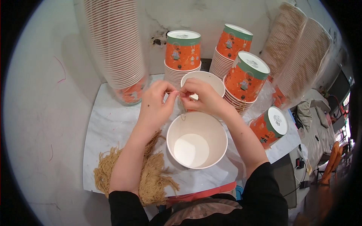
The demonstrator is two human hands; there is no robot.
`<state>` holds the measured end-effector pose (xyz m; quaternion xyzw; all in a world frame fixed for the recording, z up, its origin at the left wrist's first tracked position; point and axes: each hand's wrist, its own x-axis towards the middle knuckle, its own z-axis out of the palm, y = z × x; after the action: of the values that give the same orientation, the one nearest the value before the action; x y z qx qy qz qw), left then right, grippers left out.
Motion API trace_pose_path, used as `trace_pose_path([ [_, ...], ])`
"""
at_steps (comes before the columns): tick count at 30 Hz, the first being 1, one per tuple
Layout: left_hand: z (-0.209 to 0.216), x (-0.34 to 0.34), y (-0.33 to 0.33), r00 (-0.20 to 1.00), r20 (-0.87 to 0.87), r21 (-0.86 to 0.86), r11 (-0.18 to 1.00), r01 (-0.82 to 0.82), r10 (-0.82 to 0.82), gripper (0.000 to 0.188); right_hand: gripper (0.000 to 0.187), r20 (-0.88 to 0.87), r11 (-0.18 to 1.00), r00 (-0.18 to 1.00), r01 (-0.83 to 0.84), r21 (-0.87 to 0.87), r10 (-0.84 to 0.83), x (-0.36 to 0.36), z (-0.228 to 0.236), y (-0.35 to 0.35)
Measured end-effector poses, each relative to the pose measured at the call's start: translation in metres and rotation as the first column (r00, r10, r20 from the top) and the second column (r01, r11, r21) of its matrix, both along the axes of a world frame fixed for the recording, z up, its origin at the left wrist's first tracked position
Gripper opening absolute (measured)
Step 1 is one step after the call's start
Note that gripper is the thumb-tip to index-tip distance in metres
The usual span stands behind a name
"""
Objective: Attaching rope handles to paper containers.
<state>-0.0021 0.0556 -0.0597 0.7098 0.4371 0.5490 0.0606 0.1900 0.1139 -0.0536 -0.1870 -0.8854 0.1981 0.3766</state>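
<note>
Tan string [183, 118]: fingertip-held, just beyond a white-lined paper bucket [218, 141]

Left hand [155, 105] and right hand [200, 97] nearly meet. Both have thumb and index closed in a pinch, other fingers loosely curled. Looks like each has the string; exact hold too small to confirm. A thin loop hangs below the right fingertips by the bucket's far rim.

Tip grip probably because the string is thin. Bucket sits mouth-up between the forearms, presumably for easy reach. String bundles [154, 175] lie under and beside the left forearm, likely staged close. Second upright bucket [211, 78] is behind the hands. Orange-and-green bucket stacks [183, 52] stand inverted along the back, probably nested to save space.

Surface: marble-patterned tabletop [100, 128] against a pale, marked wall [41, 113]. Tall nested stack [115, 45] in clear wrap at left; wrapped stacks [298, 52] lean at right. Room: grey couch [318, 145] and orange-brown chair [332, 164] off right, cables near the table edge.
</note>
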Motion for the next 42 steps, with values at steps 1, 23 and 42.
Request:
trace_pose_path([
  [1, -0.003, -0.002, 0.004, 1.0, 0.003, 0.002, 1.0, 0.0, 0.0, 0.01, 0.014, 0.003, 1.0, 1.0, 0.0, 0.002, 0.0, -0.001, 0.0, 0.001],
  [23, 0.034, -0.006, -0.024, 0.978, 0.208, -0.009, 1.0, -0.02, 0.021, 0.008, 0.009, -0.051, 0.578, 0.999, -0.038, -0.815, -0.006, 0.05, 0.029, -0.073],
  [42, 0.025, -0.019, -0.026, 0.889, 0.269, 0.586, 0.796, 0.154, -0.37, 0.012, 0.005, -0.114, 0.737, 0.989, -0.149, -0.659, 0.098, 0.048, 0.019, -0.159],
])
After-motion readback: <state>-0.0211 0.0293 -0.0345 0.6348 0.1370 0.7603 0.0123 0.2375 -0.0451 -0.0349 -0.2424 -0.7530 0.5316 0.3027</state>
